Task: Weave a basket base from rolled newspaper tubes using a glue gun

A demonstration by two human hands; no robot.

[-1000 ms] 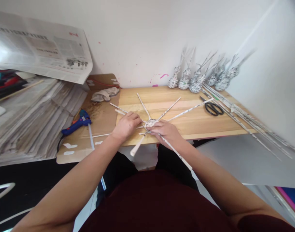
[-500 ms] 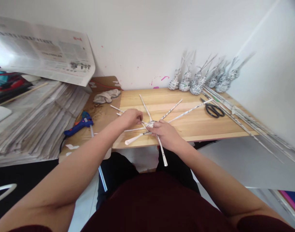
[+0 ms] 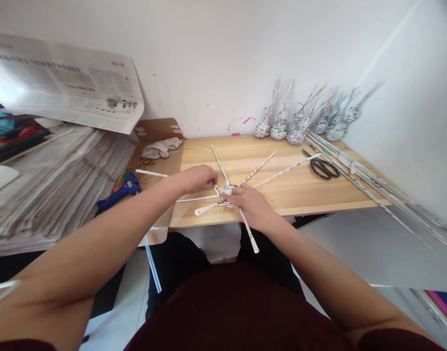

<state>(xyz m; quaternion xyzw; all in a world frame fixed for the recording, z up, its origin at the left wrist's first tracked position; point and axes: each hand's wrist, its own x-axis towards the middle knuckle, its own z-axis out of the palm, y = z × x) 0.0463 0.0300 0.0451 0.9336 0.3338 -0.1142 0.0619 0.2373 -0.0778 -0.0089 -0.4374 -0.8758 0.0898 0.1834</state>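
Note:
On the wooden board lies a woven newspaper piece, a small round centre with several rolled paper tubes spreading out like spokes. My right hand is closed on the right and near side of that centre, pressing it against the board. Just left of it, my left hand pinches a rolled paper tube close to the weave; the tube's other end sticks out leftward past my forearm. One spoke points over the board's front edge towards my lap. The underside of the weave and some fingertips are hidden.
Black scissors and long paper tubes lie at the right. Several woven newspaper gourds stand against the wall. At the left are a blue glue gun, a glove and a newspaper stack.
The pinched tube's far end has swung out further left, and my left forearm has shifted left. The woven piece has turned slightly under my right hand.

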